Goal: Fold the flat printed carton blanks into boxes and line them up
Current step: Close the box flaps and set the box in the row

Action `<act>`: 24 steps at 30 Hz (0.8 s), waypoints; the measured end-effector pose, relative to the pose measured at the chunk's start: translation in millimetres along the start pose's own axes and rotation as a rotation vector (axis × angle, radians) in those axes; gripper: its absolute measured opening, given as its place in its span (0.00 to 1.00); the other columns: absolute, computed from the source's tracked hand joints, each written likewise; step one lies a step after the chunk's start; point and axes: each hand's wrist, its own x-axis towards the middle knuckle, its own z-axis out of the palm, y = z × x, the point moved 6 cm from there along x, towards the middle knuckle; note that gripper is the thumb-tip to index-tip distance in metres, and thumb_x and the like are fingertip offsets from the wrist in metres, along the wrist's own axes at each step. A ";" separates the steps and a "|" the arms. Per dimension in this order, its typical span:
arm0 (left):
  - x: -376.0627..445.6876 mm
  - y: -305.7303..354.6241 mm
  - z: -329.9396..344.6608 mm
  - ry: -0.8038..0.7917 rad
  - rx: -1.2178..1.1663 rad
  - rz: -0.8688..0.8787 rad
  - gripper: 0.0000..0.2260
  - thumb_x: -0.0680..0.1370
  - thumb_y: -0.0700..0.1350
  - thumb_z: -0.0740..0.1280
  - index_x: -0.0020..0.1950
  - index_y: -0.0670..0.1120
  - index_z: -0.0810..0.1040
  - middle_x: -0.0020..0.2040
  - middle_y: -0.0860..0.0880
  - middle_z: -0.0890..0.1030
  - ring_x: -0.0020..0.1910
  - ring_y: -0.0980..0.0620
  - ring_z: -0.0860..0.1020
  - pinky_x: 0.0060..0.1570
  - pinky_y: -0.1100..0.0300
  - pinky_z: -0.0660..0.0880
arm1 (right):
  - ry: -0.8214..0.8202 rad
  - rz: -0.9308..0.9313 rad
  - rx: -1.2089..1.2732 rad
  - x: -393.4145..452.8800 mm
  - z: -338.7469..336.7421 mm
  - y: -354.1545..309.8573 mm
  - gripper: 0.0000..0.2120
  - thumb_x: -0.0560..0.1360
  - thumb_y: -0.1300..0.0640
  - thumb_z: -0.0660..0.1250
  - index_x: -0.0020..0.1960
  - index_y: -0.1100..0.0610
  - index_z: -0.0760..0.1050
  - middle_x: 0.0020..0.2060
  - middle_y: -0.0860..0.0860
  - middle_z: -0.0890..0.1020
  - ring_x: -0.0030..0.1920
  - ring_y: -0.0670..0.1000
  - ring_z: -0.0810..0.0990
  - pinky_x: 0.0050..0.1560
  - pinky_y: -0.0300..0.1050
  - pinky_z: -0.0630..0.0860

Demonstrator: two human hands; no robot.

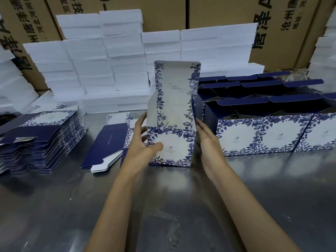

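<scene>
**Carton box taking shape, many blanks still flat**

The carton box (171, 146) stands upright on the steel desk (163, 206) at centre, its floral front panel facing the camera and its tall lid flap (177, 82) still raised, so the top is open. Nothing can be seen inside it. The left hand (143, 142) holds the box's left side: the thumb lies across the front panel and the fingers reach round the left wall, a partly closed grip on the carton. The right hand (209, 140) is flat and straight-fingered against the box's right wall, steadying it without curling round it.

Progress looks partial. To the right, a row of finished boxes (276, 135) stands side by side along the near edge of a block, touching one another, with further rows behind them; all have lids up and their dark blue interiors appear empty. The box in hand sits just beside this row, seemingly ready to join it.

Much remains: a tall stack of flat blanks (41, 140) lies at the left, and a few loose blanks (107, 144) rest between that stack and the hands. White boxes (101, 57) are piled at the far side against brown shipping cartons (283, 24).
</scene>
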 end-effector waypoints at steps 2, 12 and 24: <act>0.9 2.0 -0.5 0.007 -0.032 -0.010 0.33 0.65 0.44 0.68 0.65 0.72 0.67 0.65 0.53 0.75 0.60 0.55 0.77 0.51 0.60 0.74 | -0.067 0.056 0.052 -5.1 6.6 -2.9 0.20 0.73 0.31 0.65 0.61 0.38 0.80 0.60 0.37 0.83 0.63 0.39 0.79 0.72 0.52 0.69; -2.5 0.0 2.5 0.093 -0.116 -0.176 0.23 0.66 0.75 0.63 0.55 0.66 0.78 0.51 0.65 0.84 0.52 0.64 0.82 0.54 0.55 0.76 | -0.125 -0.075 -0.058 -16.2 14.3 -11.2 0.35 0.65 0.38 0.73 0.71 0.38 0.70 0.58 0.35 0.82 0.58 0.36 0.80 0.63 0.43 0.75; -0.8 25.2 0.5 0.003 0.084 -0.338 0.30 0.77 0.70 0.58 0.62 0.47 0.77 0.56 0.45 0.83 0.56 0.47 0.82 0.62 0.41 0.76 | -0.116 -0.069 -0.045 -15.7 10.4 -12.7 0.28 0.64 0.46 0.67 0.65 0.41 0.74 0.51 0.34 0.83 0.50 0.34 0.80 0.53 0.43 0.73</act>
